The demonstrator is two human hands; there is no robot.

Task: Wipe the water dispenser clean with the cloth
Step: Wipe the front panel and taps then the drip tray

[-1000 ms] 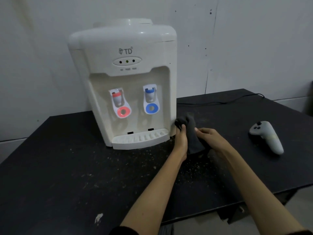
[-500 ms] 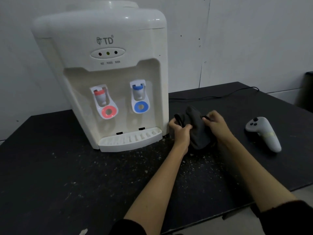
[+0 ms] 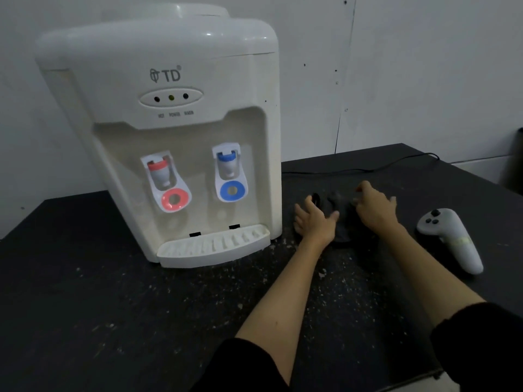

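Observation:
A white tabletop water dispenser (image 3: 175, 131) with a red tap and a blue tap stands on the black table (image 3: 113, 306). Just right of its base lies a dark cloth (image 3: 343, 219), crumpled on the table. My left hand (image 3: 314, 222) rests on the cloth's left part with fingers spread. My right hand (image 3: 375, 207) grips the cloth's right part with bent fingers. Both hands hide much of the cloth.
A grey hand controller (image 3: 450, 239) lies on the table right of my hands. A black cable (image 3: 368, 168) runs along the back of the table from the dispenser. Pale crumbs speckle the tabletop. A white wall stands behind.
My hands have spread the cloth down flatter on the table; the left hand has opened its fingers. The camera has moved closer to the dispenser.

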